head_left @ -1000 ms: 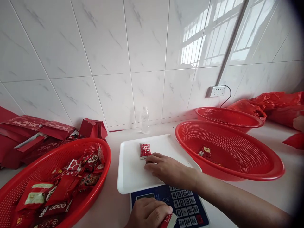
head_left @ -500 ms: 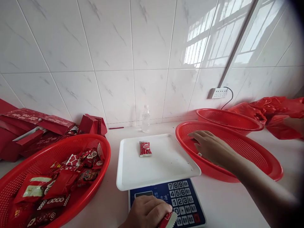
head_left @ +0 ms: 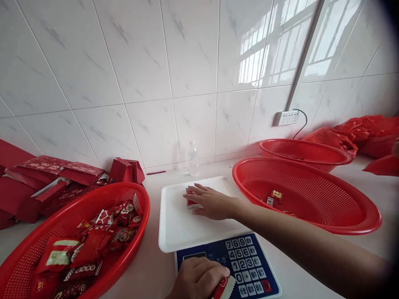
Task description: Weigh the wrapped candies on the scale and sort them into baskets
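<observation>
My right hand [head_left: 212, 202] reaches across the white scale tray [head_left: 177, 228]. Its thumb and fingers close round a small red snack packet [head_left: 189, 196] lying on the tray. At the bottom edge my left hand [head_left: 198, 279] is closed on another red-and-white packet [head_left: 223, 287], just in front of the blue scale keypad [head_left: 246, 265]. A red mesh basket [head_left: 141, 226] at the left holds several red snack packets [head_left: 93, 241]. To the right, a second red basket [head_left: 311, 216] holds a few packets [head_left: 274, 196].
A third red basket [head_left: 305, 151] stands behind the right one. Red plastic bags [head_left: 358, 133] lie at the far right. Red cardboard boxes [head_left: 52, 178] pile up at the left against the tiled wall. A clear bottle [head_left: 193, 158] stands behind the tray, near a wall socket [head_left: 285, 118].
My right hand went from the tray to the right basket, then came back to the tray and now closes on the packet there. My left hand stayed put.
</observation>
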Demonstrator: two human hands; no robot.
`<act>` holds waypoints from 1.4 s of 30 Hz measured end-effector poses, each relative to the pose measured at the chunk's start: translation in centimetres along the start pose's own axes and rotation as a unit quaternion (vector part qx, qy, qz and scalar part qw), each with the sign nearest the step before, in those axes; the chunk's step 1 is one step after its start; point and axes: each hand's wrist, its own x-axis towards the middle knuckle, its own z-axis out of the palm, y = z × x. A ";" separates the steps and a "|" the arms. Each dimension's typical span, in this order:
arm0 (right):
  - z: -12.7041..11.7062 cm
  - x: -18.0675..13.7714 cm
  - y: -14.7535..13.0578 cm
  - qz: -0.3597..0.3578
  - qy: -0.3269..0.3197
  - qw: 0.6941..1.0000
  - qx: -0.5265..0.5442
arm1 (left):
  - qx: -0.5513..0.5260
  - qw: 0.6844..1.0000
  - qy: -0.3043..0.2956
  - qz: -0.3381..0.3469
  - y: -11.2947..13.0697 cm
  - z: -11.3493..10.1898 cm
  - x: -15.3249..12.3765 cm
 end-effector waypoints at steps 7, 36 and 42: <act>0.9 -1.3 -0.1 -0.013 0.038 0.999 -0.010 | 0.021 1.000 0.011 -0.018 0.1 0.4 -0.1; 1.5 -8.8 -6.0 0.089 0.092 0.914 0.386 | -0.526 0.623 -0.143 -0.561 1.5 -1.8 1.7; 2.3 -8.4 -5.5 0.105 0.165 0.857 0.477 | -0.499 0.658 -0.085 -0.558 1.4 -2.1 1.9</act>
